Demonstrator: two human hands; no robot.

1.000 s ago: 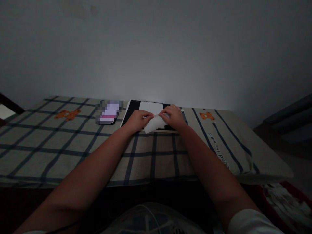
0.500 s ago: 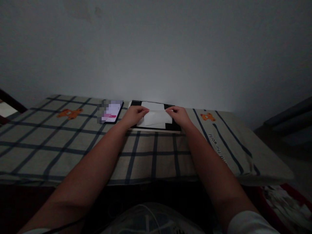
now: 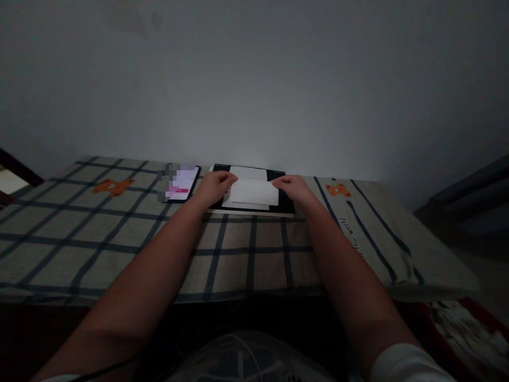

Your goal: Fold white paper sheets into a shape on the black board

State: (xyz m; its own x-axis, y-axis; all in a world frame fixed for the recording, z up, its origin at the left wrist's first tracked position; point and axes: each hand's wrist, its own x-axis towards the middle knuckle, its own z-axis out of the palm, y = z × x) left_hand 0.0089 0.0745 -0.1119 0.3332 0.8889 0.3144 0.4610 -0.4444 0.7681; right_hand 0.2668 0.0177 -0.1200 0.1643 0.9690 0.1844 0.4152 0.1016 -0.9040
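Note:
A small white sheet of paper point(image 3: 255, 192) is pinched at its upper corners between my two hands. My left hand point(image 3: 217, 188) grips the left corner with thumb and finger closed. At the right corner, my right hand point(image 3: 293, 188) pinches it the same way. Beneath it, partly covered, lies a larger white sheet point(image 3: 248, 173), whose lower edge also shows. Both are over a black-covered pad point(image 3: 285, 204) with a row of small white marks along its far edge. Whether the upper sheet touches the one below, I cannot tell.
A phone point(image 3: 186, 183) with a lit screen, partly pixelated, lies left of the pad. A checked cloth with bear prints covers the table point(image 3: 254, 254). A grey wall point(image 3: 254, 95) rises behind it. Below the right side is a red container point(image 3: 473, 307) with pale contents.
The upper sheet has flattened and straightened, its lower edge now nearly level. My left hand has shifted slightly left; my right hand has barely moved.

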